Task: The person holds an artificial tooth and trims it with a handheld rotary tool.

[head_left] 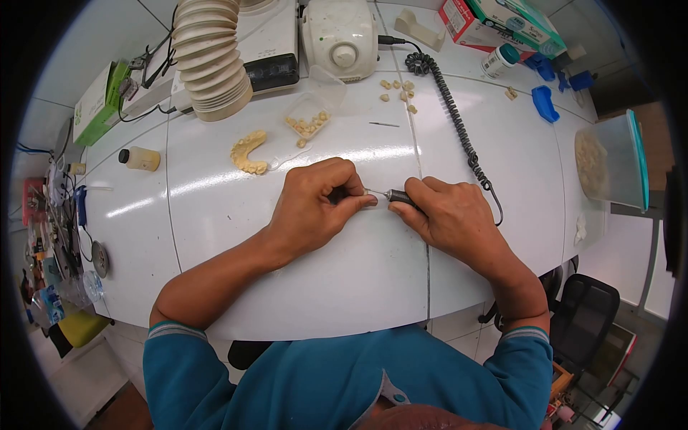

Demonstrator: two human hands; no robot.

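Note:
My right hand (448, 215) is wrapped round a dark rotary handpiece (403, 198), whose thin metal bur points left. A coiled black cord (459, 118) runs from a white control unit (341, 39) at the back down to beside this hand. Opposite it, my left hand (319, 201) pinches a tiny pale piece at its fingertips, mostly hidden; the bur's tip meets or nearly meets it. Beyond my left hand lie a cream dental arch model (249, 152) and a clear box (309, 123) holding several tooth-like pieces.
Several loose tooth-like pieces (399, 89) and a spare bur (384, 125) lie toward the back. A ribbed suction hose (208, 57) hangs at back left. A small bottle (140, 158) stands left; a teal-lidded container (609, 159) stands at the right edge, near a blue tray (545, 104).

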